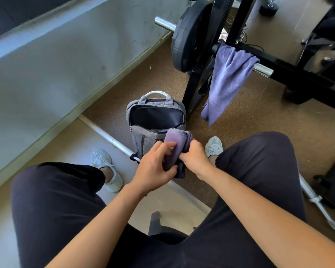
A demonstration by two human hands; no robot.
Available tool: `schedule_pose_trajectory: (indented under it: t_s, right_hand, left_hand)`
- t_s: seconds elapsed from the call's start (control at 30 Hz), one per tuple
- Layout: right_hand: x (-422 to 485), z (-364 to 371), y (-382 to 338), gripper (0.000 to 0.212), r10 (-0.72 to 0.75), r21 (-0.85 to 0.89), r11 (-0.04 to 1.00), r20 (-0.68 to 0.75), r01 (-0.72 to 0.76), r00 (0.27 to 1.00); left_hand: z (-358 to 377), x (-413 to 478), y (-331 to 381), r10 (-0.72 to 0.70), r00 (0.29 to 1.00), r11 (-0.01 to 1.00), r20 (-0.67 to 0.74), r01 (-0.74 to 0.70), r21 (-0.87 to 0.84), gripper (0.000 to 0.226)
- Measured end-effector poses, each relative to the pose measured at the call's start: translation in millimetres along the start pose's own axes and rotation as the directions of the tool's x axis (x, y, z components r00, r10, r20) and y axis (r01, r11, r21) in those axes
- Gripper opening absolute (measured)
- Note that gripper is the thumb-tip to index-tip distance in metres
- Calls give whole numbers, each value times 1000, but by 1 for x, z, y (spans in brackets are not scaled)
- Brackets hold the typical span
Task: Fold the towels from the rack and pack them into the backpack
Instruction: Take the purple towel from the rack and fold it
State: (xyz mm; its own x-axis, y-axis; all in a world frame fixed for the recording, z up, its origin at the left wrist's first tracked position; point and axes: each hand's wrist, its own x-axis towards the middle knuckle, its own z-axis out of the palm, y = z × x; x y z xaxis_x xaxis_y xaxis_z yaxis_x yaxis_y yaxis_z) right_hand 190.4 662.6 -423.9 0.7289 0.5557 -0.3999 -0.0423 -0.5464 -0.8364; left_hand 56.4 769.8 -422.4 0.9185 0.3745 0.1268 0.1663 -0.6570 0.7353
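Gripping a folded purple towel point(176, 146) with both hands, I hold it just above the grey backpack point(149, 136), which stands unzipped on the floor between my shoes. My left hand point(155, 167) curls round its near side; my right hand point(194, 157) clenches its far side. Another towel point(226, 80) hangs on the rack bar point(263, 70).

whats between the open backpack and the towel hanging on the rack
In the head view, the rack's black upright post stands between the backpack and the hanging towel. Nothing else lies there but brown floor.
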Motion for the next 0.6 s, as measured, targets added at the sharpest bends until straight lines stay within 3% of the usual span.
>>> schedule_pose_trajectory:
  t_s: [0.07,0.13,0.23,0.3,0.37,0.5,0.53,0.6]
  right_hand:
    - [1,-2,-1,28,7,55,998,44,-10,999]
    - [1,-3,-4,28,43,260,962,152,-82,987]
    - [-1,-6,-13,35,23,588,760,400,-276,916]
    - [-2,-6,-16,43,-28,613,751,404,-248,914]
    - [-3,-4,-17,39,-36,602,775,346,-192,938]
    - [-1,-5,-20,41,4,705,668,317,-239,948]
    - [-1,-6,-23,43,8,720,644,332,-259,943]
    - [-2,-7,-26,46,3,740,606,366,-293,930]
  left_hand:
    - [-2,1,3,11,1000,997,9,-10,-75,53]
    - [-8,4,4,-29,999,986,-20,25,-164,49]
    - [-18,8,0,-13,1000,976,-16,9,-216,42]
    - [-20,7,2,-29,998,946,52,44,-322,33]
    - [-18,6,6,-142,985,863,100,173,-474,28]
    - [-20,10,3,-340,933,808,-118,225,-544,22]
    - [-23,12,-1,-354,925,811,-140,229,-538,27]
    - [-26,13,-6,-370,929,763,-12,296,-575,45]
